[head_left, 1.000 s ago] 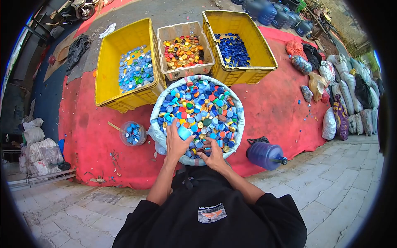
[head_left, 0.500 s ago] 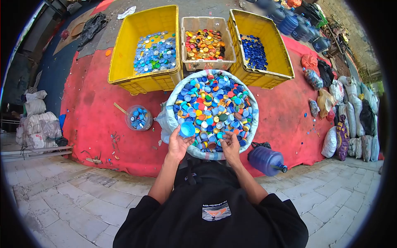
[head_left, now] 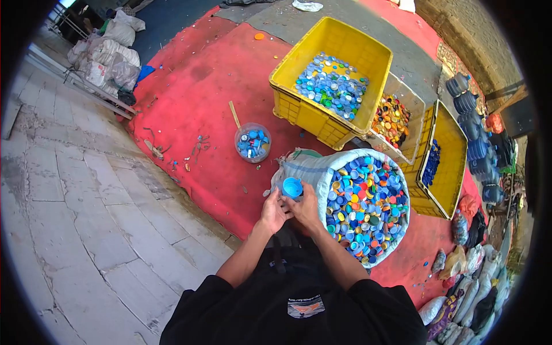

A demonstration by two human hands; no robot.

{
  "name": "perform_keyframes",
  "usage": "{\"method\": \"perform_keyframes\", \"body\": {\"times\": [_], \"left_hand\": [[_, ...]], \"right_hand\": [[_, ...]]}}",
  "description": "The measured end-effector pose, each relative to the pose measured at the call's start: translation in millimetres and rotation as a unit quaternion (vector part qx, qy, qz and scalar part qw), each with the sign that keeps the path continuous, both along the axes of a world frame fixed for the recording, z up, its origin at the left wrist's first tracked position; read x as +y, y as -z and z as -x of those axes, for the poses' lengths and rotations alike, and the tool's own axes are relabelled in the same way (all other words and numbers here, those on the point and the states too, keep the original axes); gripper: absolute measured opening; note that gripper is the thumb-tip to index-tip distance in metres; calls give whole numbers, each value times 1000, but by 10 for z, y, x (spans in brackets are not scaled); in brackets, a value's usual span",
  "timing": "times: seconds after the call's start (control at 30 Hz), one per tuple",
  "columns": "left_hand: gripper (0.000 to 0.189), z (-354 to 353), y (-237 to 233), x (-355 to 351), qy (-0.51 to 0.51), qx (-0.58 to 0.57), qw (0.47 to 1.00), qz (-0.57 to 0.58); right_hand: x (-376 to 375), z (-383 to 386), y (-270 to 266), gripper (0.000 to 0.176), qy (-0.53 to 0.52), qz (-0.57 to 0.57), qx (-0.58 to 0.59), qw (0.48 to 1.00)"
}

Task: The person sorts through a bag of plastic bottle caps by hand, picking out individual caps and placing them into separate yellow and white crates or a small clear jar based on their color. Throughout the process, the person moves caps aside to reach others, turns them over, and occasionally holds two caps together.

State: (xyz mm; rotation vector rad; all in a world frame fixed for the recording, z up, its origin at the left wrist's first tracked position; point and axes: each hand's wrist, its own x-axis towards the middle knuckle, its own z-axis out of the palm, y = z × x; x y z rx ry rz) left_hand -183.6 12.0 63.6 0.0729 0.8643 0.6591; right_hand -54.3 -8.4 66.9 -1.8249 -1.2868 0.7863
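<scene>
A large blue cap [head_left: 292,187] is held up between my two hands, its open side facing me. My left hand [head_left: 275,211] has its fingers curled at the cap's lower left. My right hand [head_left: 306,206] grips it from the right, with fingertips partly hidden behind it. Just to the right stands a pale woven sack [head_left: 337,167] with a rolled rim, full of mixed bottle caps [head_left: 368,210]. Up and to the left, a clear round tub [head_left: 252,142] holds blue caps, with a stick beside it.
Beyond the sack are a yellow crate [head_left: 332,123] of light-blue caps, a whitish crate [head_left: 415,103] of red, orange and yellow caps, and another yellow crate [head_left: 454,172] of dark-blue caps. Filled sacks [head_left: 109,57] stand upper left. Blue water jugs [head_left: 476,141] line the right.
My view has turned left, so the sack and crates sit further right. The blue cap has moved off the sack's mouth to its left side. My right hand has come over to it.
</scene>
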Motion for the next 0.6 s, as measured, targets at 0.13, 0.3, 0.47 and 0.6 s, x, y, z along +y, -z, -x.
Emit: {"method": "perform_keyframes", "body": {"times": [0.13,0.3,0.47,0.6], "left_hand": [[56,376,-118,266,-67,15,997,-23],[41,664,-11,393,-149,26,988,-36],[18,648,228,285,-138,61,989,7],[16,335,188,171,-59,94,994,4]], "right_hand": [[845,356,-53,75,1,19,56,998],[1464,612,234,83,6,-20,-30,999],[1032,442,123,76,6,10,42,999],[286,100,175,60,33,17,55,998]]}}
